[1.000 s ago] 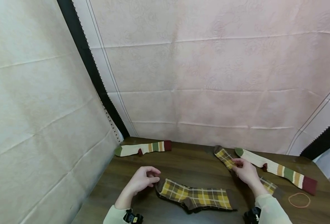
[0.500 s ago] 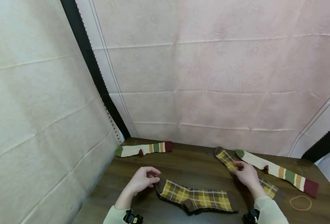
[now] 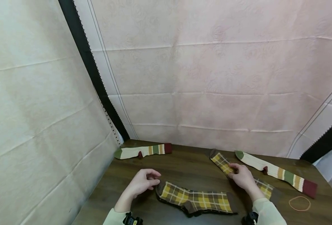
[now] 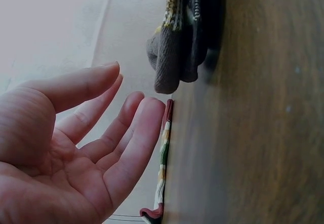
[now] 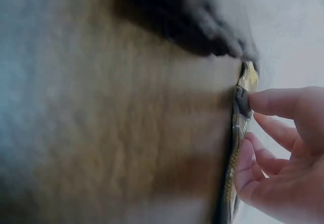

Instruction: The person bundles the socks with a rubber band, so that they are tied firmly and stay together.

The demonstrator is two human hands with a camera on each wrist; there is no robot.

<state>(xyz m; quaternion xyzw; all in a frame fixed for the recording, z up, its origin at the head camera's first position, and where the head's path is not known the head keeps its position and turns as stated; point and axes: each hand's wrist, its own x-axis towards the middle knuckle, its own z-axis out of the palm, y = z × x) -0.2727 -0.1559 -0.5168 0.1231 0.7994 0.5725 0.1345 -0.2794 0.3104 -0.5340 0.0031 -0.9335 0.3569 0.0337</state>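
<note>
My left hand (image 3: 144, 182) is beside the brown toe of a yellow-and-brown plaid sock (image 3: 202, 199) lying at the front of the table. Its fingers are relaxed and hold nothing. In the left wrist view the sock's dark toe (image 4: 169, 57) looks layered, just past the fingertips. My right hand (image 3: 242, 177) holds a second plaid sock (image 3: 222, 162) at mid-length, covering part of it. In the right wrist view the thumb touches its dark heel (image 5: 243, 101), and the fingers (image 5: 245, 158) lie along the plaid edge.
A cream striped sock (image 3: 137, 151) with green toe and maroon cuff lies at the back left. Another such sock (image 3: 278, 172) slants along the right, near the plaid one. A thin rubber band (image 3: 299, 203) lies at the right. Pale cloth walls (image 3: 205, 78) border the brown table (image 3: 182, 162).
My right hand and the plaid sock it holds have shifted slightly left, away from the cream sock at right. The left hand and the front plaid sock stay in place.
</note>
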